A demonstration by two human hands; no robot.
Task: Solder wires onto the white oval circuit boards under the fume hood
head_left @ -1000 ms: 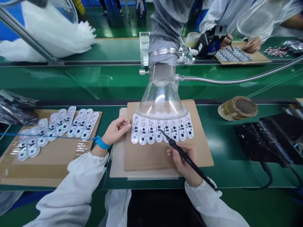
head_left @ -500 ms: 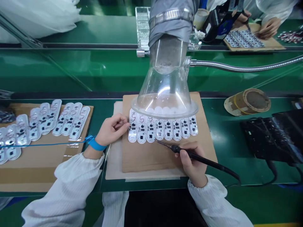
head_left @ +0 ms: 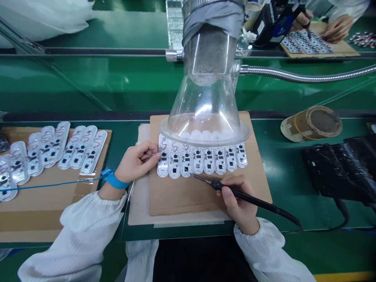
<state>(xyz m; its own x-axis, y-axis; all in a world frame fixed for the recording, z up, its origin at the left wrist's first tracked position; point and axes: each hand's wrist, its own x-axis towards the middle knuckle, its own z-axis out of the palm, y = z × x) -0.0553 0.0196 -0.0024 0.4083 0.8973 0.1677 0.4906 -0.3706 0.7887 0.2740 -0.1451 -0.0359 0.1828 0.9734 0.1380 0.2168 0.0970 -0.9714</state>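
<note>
With fingers (head_left: 236, 180) curled, works at a green bench (head_left: 282, 168), over cardboard (head_left: 182, 201), under a clear hood (head_left: 205, 107). Grips a black iron (head_left: 264, 203) in the right hand (head_left: 240, 203), aimed near the third from left of eight white boards (head_left: 208, 159), rowed on the cardboard. Has the left hand (head_left: 133, 163) at the first board's edge; cannot tell if gripping anything. Shows dark marks (head_left: 174, 171) on boards, too small to read.

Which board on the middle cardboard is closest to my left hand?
The board at the row's left end: your left hand is at its edge, while the other seven boards lie farther right.
</note>
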